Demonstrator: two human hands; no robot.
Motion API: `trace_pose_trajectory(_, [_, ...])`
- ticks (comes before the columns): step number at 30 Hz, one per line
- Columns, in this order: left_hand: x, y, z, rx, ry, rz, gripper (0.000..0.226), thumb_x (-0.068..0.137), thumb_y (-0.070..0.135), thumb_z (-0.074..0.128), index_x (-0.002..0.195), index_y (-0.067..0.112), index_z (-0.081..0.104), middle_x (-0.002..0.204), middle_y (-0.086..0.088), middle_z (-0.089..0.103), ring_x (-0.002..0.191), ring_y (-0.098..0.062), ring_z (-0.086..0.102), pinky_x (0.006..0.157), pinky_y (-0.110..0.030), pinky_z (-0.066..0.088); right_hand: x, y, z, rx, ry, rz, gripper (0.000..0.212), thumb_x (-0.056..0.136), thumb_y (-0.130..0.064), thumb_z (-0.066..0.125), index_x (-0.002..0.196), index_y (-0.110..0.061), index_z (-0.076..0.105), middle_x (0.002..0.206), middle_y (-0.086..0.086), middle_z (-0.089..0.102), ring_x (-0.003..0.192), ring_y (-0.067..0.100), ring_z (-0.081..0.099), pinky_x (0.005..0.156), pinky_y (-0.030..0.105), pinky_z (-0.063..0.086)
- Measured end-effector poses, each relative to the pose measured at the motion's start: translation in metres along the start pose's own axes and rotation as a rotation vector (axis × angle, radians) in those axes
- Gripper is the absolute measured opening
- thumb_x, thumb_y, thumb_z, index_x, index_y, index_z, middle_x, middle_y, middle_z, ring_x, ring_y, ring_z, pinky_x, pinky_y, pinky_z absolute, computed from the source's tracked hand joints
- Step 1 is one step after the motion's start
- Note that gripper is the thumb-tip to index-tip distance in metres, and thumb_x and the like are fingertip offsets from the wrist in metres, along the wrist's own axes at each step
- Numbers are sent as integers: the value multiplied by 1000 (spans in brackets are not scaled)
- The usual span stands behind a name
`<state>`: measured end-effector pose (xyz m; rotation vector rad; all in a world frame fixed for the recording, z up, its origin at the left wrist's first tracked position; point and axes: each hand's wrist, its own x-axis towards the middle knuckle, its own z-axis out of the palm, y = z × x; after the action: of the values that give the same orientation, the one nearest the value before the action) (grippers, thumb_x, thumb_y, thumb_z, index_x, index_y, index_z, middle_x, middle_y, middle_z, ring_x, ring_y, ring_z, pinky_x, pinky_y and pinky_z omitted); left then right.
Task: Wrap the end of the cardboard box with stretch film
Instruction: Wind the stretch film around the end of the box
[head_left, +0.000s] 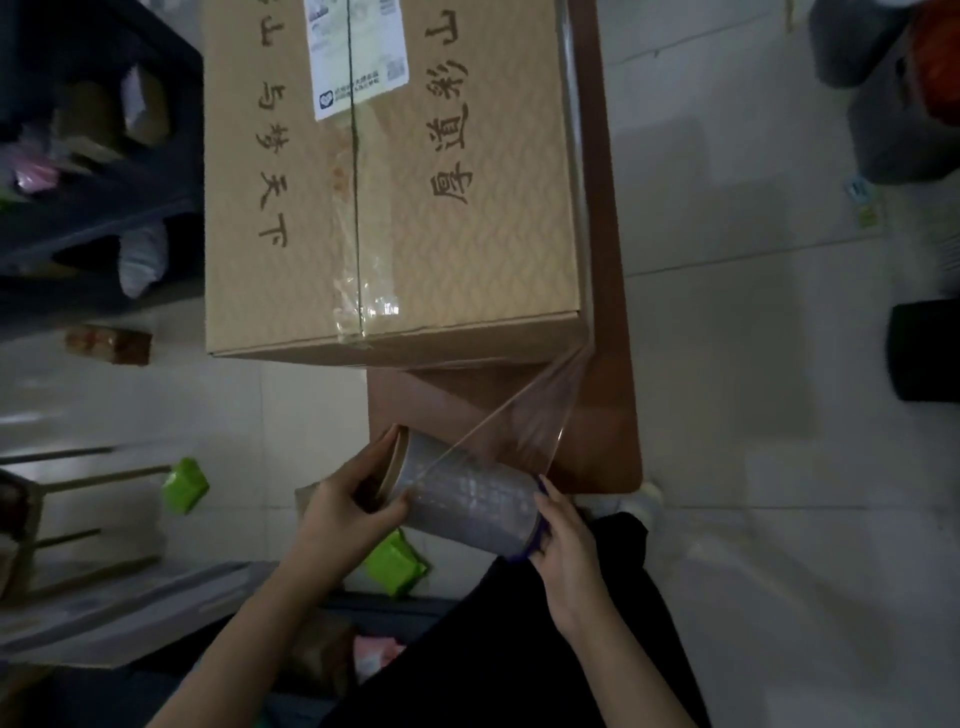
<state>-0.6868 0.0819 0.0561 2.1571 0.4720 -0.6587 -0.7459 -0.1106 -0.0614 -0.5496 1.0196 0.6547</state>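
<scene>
A large cardboard box (389, 218) with dark printed characters and a white label lies on a narrow brown table (613, 395), its left part hanging past the table's edge. A roll of stretch film (467, 504) is held level just in front of the table's near end. My left hand (348, 499) grips the roll's left cardboard core end. My right hand (561, 535) grips its right end, which has a purple rim. A clear sheet of film (524, 415) runs taut from the roll up to the box's near right corner and along its right side.
A dark shelf unit (98, 171) with packages stands left of the box. Green packets (189, 483) lie on the tiled floor at the left, near a wooden frame (78, 525). Dark bins (898, 93) and a black object (922, 351) stand at the right.
</scene>
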Motion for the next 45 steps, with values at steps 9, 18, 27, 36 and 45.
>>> trace_pose_trajectory(9, [30,-23,-38,163,-77,104,62,80,9,70,136,23,47,86,-18,69,69,9,63,56,-6,43,19,52,31,119,82,-145,45,90,-23,58,135,-23,50,120,0,64,107,17,62,86,33,50])
trace_pose_trajectory(18, [78,-42,-113,290,-194,348,67,75,6,67,135,28,48,111,2,69,95,-9,65,77,-18,48,45,114,123,350,153,-310,36,93,-24,55,128,-31,51,121,-3,62,102,11,63,70,25,50])
trace_pose_trajectory(27, [72,-67,-158,328,-256,419,59,82,0,66,129,32,50,109,-27,51,100,2,38,56,1,33,53,170,156,466,125,-359,22,91,-24,59,104,-41,63,126,-5,61,110,14,61,82,28,51])
trace_pose_trajectory(36, [113,-78,-208,393,-332,416,54,84,11,66,131,32,51,80,4,59,70,-8,53,66,-23,41,73,193,209,576,173,-427,31,89,-21,62,118,-31,59,123,-2,61,108,17,61,67,21,52])
trace_pose_trajectory(45, [208,-70,-283,529,-531,517,57,83,15,69,133,32,47,97,30,69,97,6,63,78,-12,49,123,222,329,849,221,-525,23,89,-18,61,108,-31,67,127,1,62,116,21,58,100,40,47])
